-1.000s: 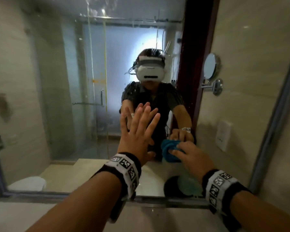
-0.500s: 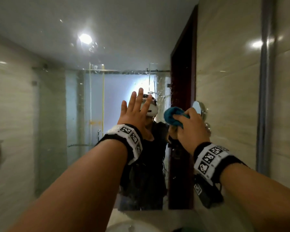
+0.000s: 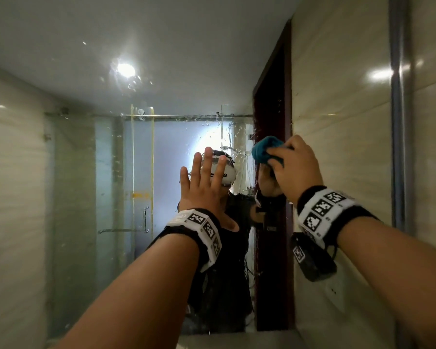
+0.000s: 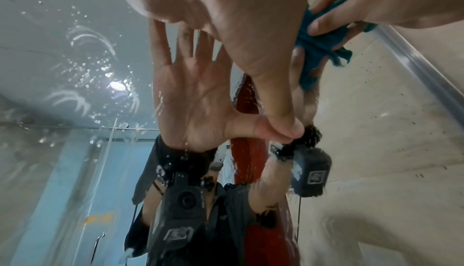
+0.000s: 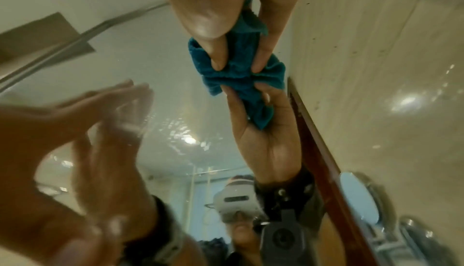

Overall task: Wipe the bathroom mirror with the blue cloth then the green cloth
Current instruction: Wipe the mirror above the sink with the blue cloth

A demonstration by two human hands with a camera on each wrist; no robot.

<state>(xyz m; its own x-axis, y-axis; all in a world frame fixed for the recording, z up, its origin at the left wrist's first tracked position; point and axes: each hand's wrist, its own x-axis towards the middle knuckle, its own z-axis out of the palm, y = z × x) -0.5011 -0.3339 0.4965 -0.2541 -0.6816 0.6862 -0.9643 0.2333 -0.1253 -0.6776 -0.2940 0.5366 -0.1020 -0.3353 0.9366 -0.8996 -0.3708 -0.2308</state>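
Note:
The bathroom mirror [image 3: 86, 172] fills the view ahead, with water drops and streaks [image 4: 83, 71] high on the glass. My left hand [image 3: 204, 177] lies flat on it with straight, spread fingers, palm to the glass, over my reflected head. To its right my right hand [image 3: 287, 162] grips the bunched blue cloth [image 3: 264, 149] and presses it to the glass at the reflected dark door edge. In the right wrist view my thumb and fingers [image 5: 218, 32] pinch the blue cloth [image 5: 241, 71] against its own reflection. No green cloth is in view.
A metal frame strip [image 3: 398, 122] ends the mirror on the right, with beige tiled wall [image 3: 433, 172] beyond. A pale basin rim [image 3: 237, 341] shows at the bottom edge. The glass reflects a shower screen, a dark red door and a ceiling light.
Both hands have climbed the mirror. The right hand carried the blue cloth from low near the counter up to head height, and my view has tilted upward with them.

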